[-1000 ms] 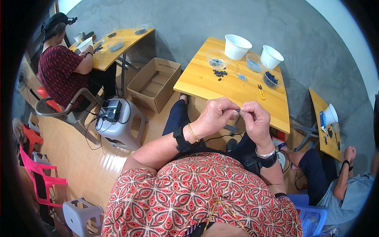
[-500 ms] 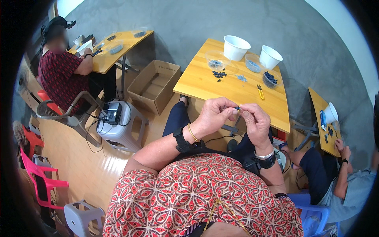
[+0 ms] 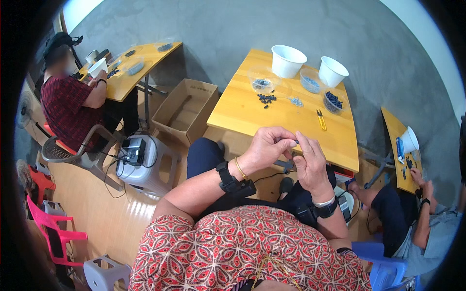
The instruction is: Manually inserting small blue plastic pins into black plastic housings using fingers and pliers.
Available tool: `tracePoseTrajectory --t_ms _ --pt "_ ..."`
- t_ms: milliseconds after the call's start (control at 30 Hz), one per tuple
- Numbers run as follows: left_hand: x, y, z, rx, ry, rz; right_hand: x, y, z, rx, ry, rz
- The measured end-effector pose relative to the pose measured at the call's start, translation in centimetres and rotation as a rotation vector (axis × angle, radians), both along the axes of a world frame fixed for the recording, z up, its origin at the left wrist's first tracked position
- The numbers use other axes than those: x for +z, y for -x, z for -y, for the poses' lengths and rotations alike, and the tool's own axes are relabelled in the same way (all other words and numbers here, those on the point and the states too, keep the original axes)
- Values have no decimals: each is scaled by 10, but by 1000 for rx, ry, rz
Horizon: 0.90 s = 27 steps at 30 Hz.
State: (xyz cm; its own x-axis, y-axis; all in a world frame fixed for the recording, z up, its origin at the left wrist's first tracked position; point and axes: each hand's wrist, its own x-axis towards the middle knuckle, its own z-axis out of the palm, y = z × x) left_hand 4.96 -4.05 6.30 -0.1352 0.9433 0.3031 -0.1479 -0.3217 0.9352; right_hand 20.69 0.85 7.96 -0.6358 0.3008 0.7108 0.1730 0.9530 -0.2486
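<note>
Just past the near edge of the table, my left hand (image 3: pixel 271 149) has thumb and forefinger pinched on a small dark piece (image 3: pixel 296 142), mostly covered by the fingertips. Beside it, my right hand (image 3: pixel 312 166) has straightened fingers, with the thumb standing apart; its fingertips are close to the piece, and I cannot tell whether they touch it. On the table (image 3: pixel 238 114) beyond lie a pile of small black parts (image 3: pixel 266 99) and a few small light grey parts (image 3: pixel 296 102). Yellow-handled thread snips (image 3: pixel 321 120) rest to the right of these.
Two white tubs (image 3: pixel 288 63) stand at the back, near clear bowls of grey parts (image 3: pixel 310 84) and dark parts (image 3: pixel 333 101). A cardboard box (image 3: pixel 187 109) sits on the floor left of the table. People work at tables on both sides.
My right hand's fingers have opened out from a pinch at the piece, its thumb dropping away. My left hand keeps its pinch. The view has shifted slightly.
</note>
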Motion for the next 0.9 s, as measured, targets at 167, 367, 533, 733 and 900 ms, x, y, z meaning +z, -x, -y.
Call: tracePoseTrajectory --t_ms 167,367,533,733,900 --pt "-26 15 -43 -136 49 159 -24 15 -24 -55 46 32" --pt "-71 54 -76 -92 148 288 -45 42 -90 -67 394 81" --pt "-89 82 -83 29 100 412 -54 92 -157 -118 427 134" --pt "-93 105 -85 210 147 396 -65 144 -193 -38 301 234" --pt "-92 113 -83 215 183 402 -76 157 -202 -41 296 339"
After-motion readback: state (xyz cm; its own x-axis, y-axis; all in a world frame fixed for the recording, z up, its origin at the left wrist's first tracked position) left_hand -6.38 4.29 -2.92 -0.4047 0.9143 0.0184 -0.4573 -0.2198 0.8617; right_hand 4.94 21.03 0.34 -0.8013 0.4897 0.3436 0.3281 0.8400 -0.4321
